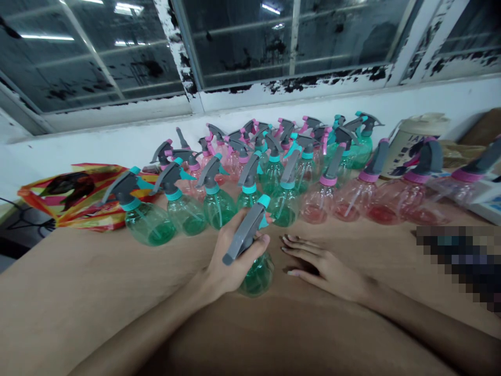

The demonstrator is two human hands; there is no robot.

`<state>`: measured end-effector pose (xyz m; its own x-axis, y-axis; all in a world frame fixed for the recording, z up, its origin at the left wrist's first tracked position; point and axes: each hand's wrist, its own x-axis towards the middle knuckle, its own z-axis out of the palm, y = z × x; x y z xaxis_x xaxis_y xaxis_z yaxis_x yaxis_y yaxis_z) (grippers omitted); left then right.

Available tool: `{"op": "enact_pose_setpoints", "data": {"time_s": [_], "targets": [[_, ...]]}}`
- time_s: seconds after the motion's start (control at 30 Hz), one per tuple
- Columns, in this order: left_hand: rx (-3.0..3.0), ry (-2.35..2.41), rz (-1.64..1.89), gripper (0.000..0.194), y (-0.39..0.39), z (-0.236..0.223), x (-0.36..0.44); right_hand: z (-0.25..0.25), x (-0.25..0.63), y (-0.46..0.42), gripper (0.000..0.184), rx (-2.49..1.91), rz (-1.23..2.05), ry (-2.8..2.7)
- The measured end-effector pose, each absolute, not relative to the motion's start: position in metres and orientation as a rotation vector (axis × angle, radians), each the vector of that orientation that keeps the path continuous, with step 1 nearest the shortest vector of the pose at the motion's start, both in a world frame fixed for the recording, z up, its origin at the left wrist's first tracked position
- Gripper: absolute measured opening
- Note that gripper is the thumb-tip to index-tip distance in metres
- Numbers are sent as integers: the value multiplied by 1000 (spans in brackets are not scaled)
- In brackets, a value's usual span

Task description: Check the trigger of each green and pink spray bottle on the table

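Observation:
My left hand (230, 256) is wrapped round the neck of a green spray bottle (256, 277) with a grey trigger head and a teal nozzle. That bottle is upright on the wooden table (117, 287), near my body. To its right, my right hand (321, 263) rests palm down on the tabletop, fingers stretched out and apart from the bottle. Just beyond my hands runs a front row of spray bottles, with green ones (191, 216) on the left and pink ones (352, 201) on the right.
More pink and green spray bottles crowd behind, up to the wall. A bright plastic bag (86, 198) lies at the left. At the right back stands a beige printed container (410, 141). A pixelated dark item (465, 261) lies at the right edge. Windows (293, 42) line the wall.

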<state>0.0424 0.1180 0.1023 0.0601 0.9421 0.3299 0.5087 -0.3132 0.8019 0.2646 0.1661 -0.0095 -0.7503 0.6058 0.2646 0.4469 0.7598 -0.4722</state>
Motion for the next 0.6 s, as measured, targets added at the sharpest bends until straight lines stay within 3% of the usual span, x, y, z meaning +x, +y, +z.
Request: {"op": "enact_pose_setpoints", "data": {"time_s": [0.23,0.6], "targets": [[1764,1490,1313,11,108,111,52,-11,265,167,49,-786,542,-2535],[2011,1457,1225,35,123,89,40,-7,264,165,49,-820,543,-2568]]}}
